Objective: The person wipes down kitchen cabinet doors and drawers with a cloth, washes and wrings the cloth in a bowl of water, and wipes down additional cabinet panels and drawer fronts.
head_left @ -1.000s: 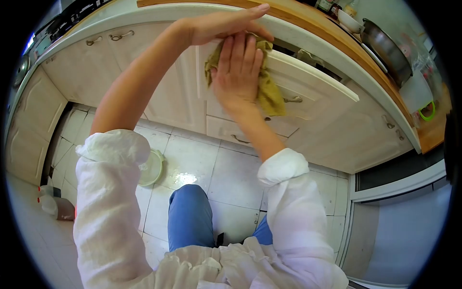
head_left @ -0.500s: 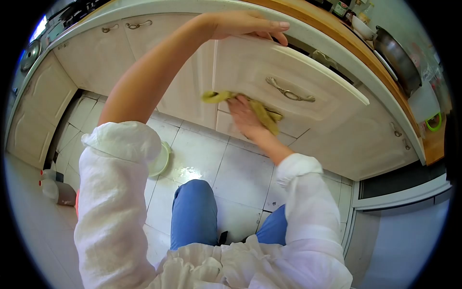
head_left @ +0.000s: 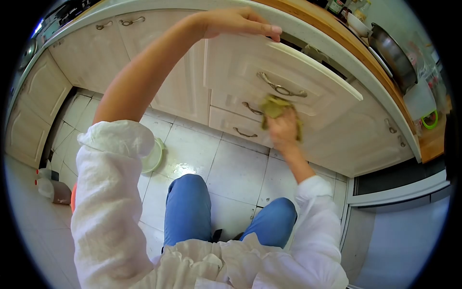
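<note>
My left hand (head_left: 240, 23) is at the top edge of a cream drawer front (head_left: 231, 62), fingers hooked over it and thumb stretched out along the rim. The drawer is pulled out a little from under the countertop. With my right hand (head_left: 284, 129) I hold a yellow-green cloth (head_left: 276, 107) against the lower part of the drawer front, below its ornate metal handle (head_left: 281, 85). Hand and cloth are slightly blurred. Two lower drawers show behind, with a handle (head_left: 245, 132) on the bottom one.
Above runs the white countertop edge (head_left: 332, 45), with a metal pan (head_left: 393, 54) and a white bowl (head_left: 358, 25) at right. A pale green basin (head_left: 155, 156) stands on the tiled floor (head_left: 236, 166) left of my knees. Jugs (head_left: 53, 190) stand at far left.
My right hand has swept the cloth rightward across the drawer front, uncovering the lower drawers' handles. My left hand stays on the top edge. The view has shifted slightly.
</note>
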`<action>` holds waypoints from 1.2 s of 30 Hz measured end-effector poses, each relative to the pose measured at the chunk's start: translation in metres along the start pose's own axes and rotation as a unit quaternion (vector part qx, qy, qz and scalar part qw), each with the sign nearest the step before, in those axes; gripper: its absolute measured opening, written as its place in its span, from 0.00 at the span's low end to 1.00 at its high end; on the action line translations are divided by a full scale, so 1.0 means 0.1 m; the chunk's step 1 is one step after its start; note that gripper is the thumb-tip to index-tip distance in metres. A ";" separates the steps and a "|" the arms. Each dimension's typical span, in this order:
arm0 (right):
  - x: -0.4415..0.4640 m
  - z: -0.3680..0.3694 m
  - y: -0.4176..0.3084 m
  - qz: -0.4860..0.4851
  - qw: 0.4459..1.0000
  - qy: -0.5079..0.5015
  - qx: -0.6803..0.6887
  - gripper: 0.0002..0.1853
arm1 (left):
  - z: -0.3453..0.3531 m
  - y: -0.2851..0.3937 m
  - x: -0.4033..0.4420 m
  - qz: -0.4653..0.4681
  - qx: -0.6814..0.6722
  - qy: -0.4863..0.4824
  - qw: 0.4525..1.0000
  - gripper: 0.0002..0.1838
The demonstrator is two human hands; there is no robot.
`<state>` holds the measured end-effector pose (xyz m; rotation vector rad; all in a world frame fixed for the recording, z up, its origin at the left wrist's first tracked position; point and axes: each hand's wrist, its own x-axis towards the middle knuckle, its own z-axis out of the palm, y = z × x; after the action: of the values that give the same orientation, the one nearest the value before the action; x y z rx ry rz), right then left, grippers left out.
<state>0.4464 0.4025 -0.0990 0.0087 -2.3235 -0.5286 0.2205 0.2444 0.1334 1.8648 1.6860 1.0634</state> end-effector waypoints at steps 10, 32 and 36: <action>0.78 -0.01 -0.58 -0.027 0.997 0.048 0.047 0.15 | 0.05 0.06 -0.13 -0.006 0.001 0.026 1.000 0.31; 0.88 0.02 -0.88 -0.020 0.995 0.061 0.071 0.17 | 0.09 0.17 -0.24 0.006 0.014 0.012 1.000 0.27; 1.50 -0.15 -1.08 0.070 0.990 0.092 0.076 0.19 | 0.09 0.19 -0.25 -0.007 0.025 0.024 0.999 0.27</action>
<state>0.3319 0.2740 -0.0297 -0.0309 -2.1591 -0.2672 0.2406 0.2185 0.1348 1.8696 1.7657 1.0764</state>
